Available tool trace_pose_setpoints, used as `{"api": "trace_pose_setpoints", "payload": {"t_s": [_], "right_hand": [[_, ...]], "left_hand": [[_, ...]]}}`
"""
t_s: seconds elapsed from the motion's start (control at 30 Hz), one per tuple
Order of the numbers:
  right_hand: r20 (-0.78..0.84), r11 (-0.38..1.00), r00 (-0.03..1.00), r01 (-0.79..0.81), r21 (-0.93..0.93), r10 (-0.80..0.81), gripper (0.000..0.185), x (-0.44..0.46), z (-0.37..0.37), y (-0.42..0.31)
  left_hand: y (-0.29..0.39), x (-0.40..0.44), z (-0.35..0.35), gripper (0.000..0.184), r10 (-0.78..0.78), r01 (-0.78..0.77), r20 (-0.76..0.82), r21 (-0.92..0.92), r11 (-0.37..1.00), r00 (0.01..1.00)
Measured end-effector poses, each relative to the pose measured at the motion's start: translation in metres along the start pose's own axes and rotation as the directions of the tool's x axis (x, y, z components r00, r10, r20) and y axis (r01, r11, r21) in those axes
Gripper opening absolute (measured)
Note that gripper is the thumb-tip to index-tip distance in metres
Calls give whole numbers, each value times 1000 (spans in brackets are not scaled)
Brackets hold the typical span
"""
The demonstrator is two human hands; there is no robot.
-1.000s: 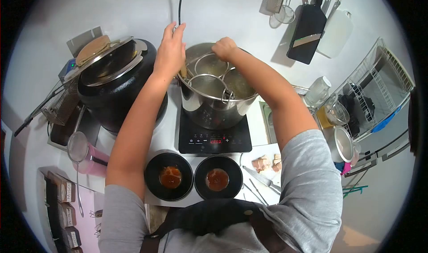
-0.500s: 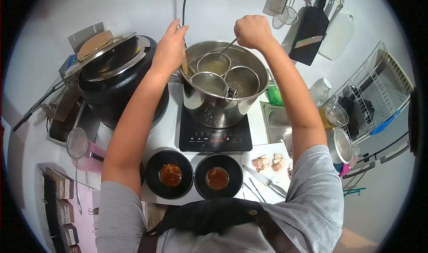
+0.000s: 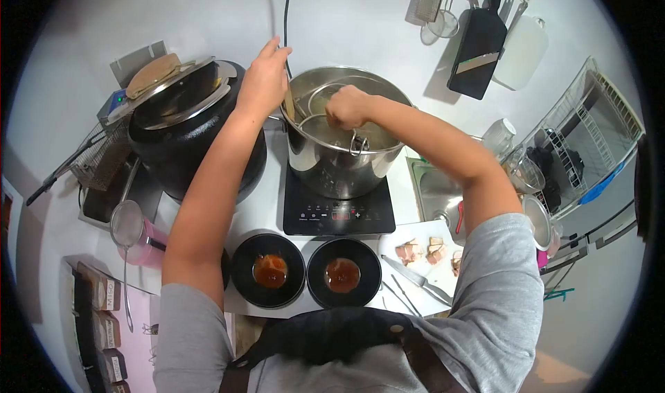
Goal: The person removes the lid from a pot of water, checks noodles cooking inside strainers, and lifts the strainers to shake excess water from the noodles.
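Observation:
A large steel pot (image 3: 339,168) stands on the induction cooker, with several round wire strainer baskets in its cloudy liquid. My left hand (image 3: 264,81) is at the pot's left rim, closed around a wooden handle (image 3: 289,105) that slants down into the pot; two fingertips stick up. My right hand (image 3: 348,107) is in a fist over the front strainer basket (image 3: 322,126). It holds a thin metal utensil, now mostly hidden by the hand. Two black bowls, a left bowl (image 3: 244,282) and a right bowl (image 3: 370,286), hold reddish-brown sauce in front of the cooker.
The black induction cooker (image 3: 338,216) is under the pot. A big black cooker (image 3: 201,147) with a raised lid stands left. On the right are a white board (image 3: 436,268) with meat pieces and a knife, a sink (image 3: 436,192) and a dish rack (image 3: 589,130).
My right hand has moved down and left, from above the pot's back rim to over the front basket. My left hand has stayed at the left rim.

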State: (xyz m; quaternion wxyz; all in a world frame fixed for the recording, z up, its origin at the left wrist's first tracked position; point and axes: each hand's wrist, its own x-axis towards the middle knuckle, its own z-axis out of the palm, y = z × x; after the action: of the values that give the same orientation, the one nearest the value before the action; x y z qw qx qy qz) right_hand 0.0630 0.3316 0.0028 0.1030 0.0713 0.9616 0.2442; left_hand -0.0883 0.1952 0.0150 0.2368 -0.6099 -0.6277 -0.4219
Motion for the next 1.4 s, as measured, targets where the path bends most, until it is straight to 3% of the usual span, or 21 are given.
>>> {"api": "trace_pose_setpoints", "payload": {"t_s": [0.03,0.1,0.17,0.2,0.33,0.4,0.53,0.6,0.63,0.7,0.77,0.83,0.97,1.1,1.23,1.27,1.33,1.37,1.4], "right_hand": [[-44,994,999,3,112,2,11,-3,-2,1],[-31,998,999,-41,54,43,14,0,5,4],[68,999,997,19,47,-22,17,0,11,-1],[30,989,999,-19,149,15,19,-2,10,0],[21,992,992,-122,26,122,20,2,13,2],[26,970,1000,0,244,-7,17,-2,12,7],[80,992,990,-119,34,116,17,-1,12,5],[33,957,999,-49,285,41,18,-6,9,10],[32,958,999,-50,284,42,18,-7,9,10],[114,989,985,-139,52,133,19,-7,12,8],[109,992,989,-107,68,99,18,-7,16,7],[-52,955,970,-221,198,236,18,-10,10,14],[-180,912,913,-313,266,366,18,-38,-13,35],[-204,898,896,-329,291,395,20,-50,-14,34],[-145,907,898,-400,130,416,13,-66,-36,29],[-136,880,870,-469,70,474,14,-71,-49,30],[-386,793,746,-606,-59,542,13,-95,-84,23],[-344,743,686,-667,54,641,12,-107,-115,14],[-506,784,628,-594,180,592,17,-120,-136,2]], "left_hand": [[-1,1,0,35,-1,1,-5,-1,1000,1000],[-1,-1,1,36,18,-18,-12,5,1000,1000],[-1,0,1,36,17,-17,-9,9,1000,1000],[-1,1,1,37,14,-14,-7,12,1000,1000],[-2,-2,1,37,7,-7,3,10,1000,1000],[-3,0,1,39,31,-31,-6,5,999,999],[-2,0,0,39,43,-42,-10,32,999,999],[-1,1,-2,38,28,-28,9,26,999,1000],[-3,1,0,38,30,-30,8,26,999,1000],[-4,0,0,38,57,-56,-15,11,998,998],[-2,0,-1,37,45,-45,-5,7,999,999],[-1,1,-1,36,25,-25,0,-3,1000,1000],[-2,0,-6,37,34,-34,-4,-44,998,999],[-6,2,-5,41,20,-19,39,-27,999,999],[-3,-5,-10,46,71,-69,27,-59,996,997],[6,-11,-16,48,31,-27,48,-94,995,998],[20,-33,-30,46,30,-37,-51,-144,989,998],[31,-48,-36,42,-8,-7,-130,-120,993,991],[38,-65,-38,35,-64,39,-242,-106,994,968]]}}
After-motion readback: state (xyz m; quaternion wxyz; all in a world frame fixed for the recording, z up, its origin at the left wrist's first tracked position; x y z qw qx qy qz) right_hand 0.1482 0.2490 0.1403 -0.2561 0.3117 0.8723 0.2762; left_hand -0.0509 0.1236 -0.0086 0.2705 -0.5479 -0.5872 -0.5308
